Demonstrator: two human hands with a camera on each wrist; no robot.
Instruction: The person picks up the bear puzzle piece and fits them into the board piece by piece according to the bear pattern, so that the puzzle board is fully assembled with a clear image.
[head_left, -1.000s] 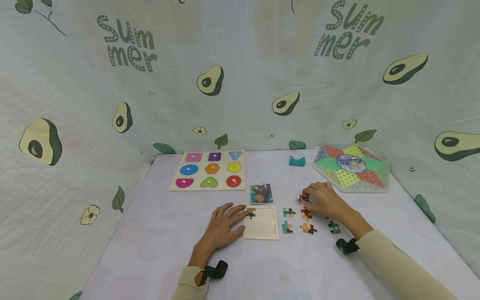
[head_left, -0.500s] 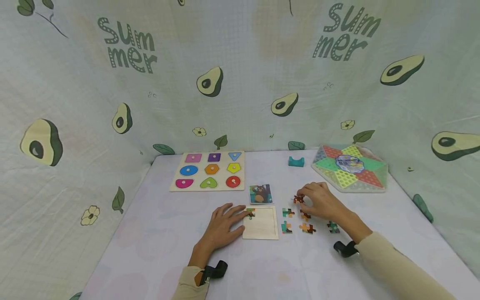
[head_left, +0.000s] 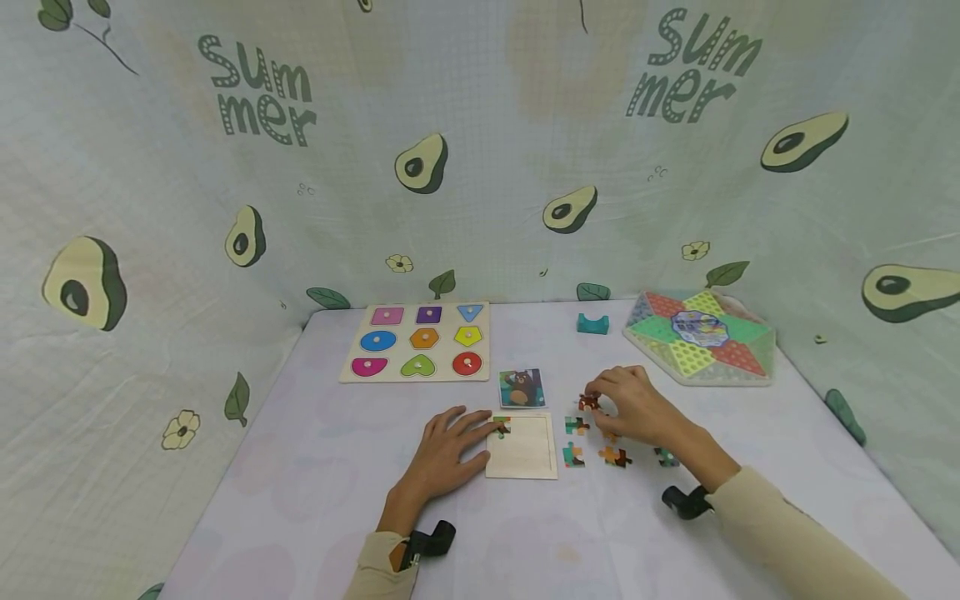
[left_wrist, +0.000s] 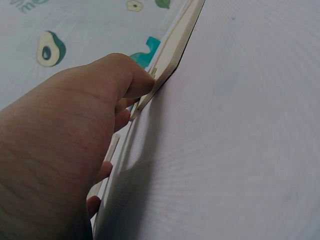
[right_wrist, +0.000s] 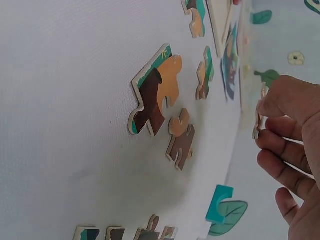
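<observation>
My left hand [head_left: 448, 452] lies at the left edge of a shallow wooden puzzle tray [head_left: 528, 454], fingers spread. Its index fingertip touches a green and brown jigsaw piece [head_left: 503, 427] in the tray's upper left corner. In the left wrist view the thumb is against the tray's edge [left_wrist: 172, 57]. My right hand [head_left: 637, 404] pinches a brown jigsaw piece [head_left: 587, 402] between thumb and fingers, raised over the table right of a bear picture card [head_left: 522, 388]. Below it lie loose jigsaw pieces, among them a teal one [head_left: 573, 455] and an orange-brown one [right_wrist: 155, 92].
At the back left is a shape board [head_left: 415, 342] with coloured knobbed shapes. A small teal arch-shaped block [head_left: 593, 324] stands at the back, beside a patterned hexagonal box [head_left: 701, 337]. Another green jigsaw piece [head_left: 665, 457] is near the right wrist. A printed cloth hangs behind the table.
The right hand has moved left with the brown jigsaw piece, toward the picture card and tray. The left hand stays in place.
</observation>
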